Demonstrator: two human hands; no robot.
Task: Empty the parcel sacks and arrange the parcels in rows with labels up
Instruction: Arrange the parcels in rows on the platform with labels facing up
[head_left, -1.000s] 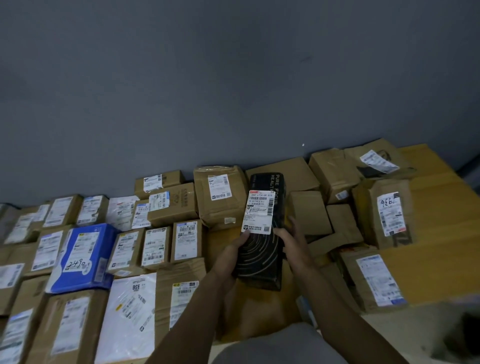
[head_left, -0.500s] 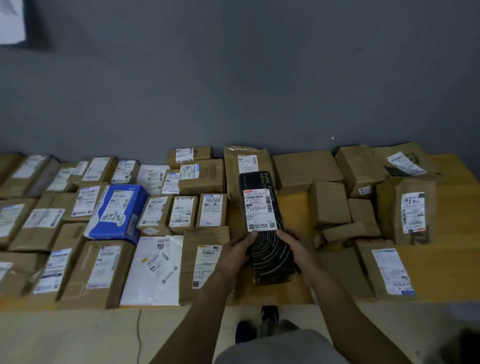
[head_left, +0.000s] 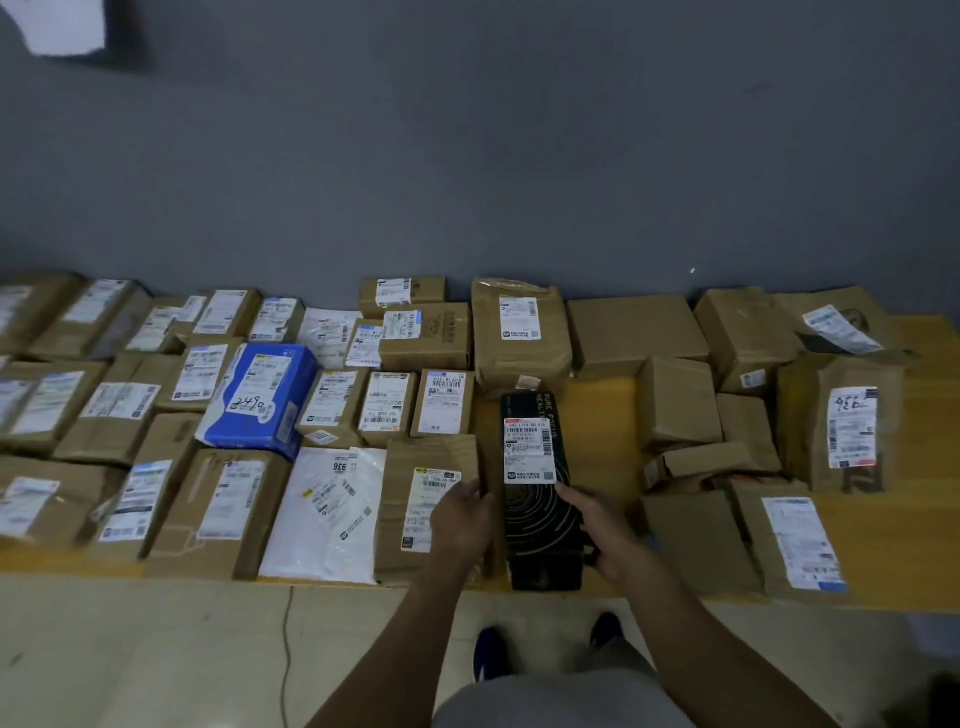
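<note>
- Black box (head_left: 540, 525): lies label up at the front edge of the table (head_left: 883, 545), just right of a brown parcel (head_left: 415, 454).
- Left hand (head_left: 462, 519): rests relaxed fingers against its left side.
- Right hand (head_left: 602, 530): lays straight fingers along its right edge.

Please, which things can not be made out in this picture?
Head view:
- Long black cardboard box: print on its white label too small to read.
- Plain brown cardboard box by the wall: label side hidden, perhaps underneath.
- Leftmost brown parcels: blurred, cut by left edge.
- Right hand: its back hides whether it grips the black box.
</note>
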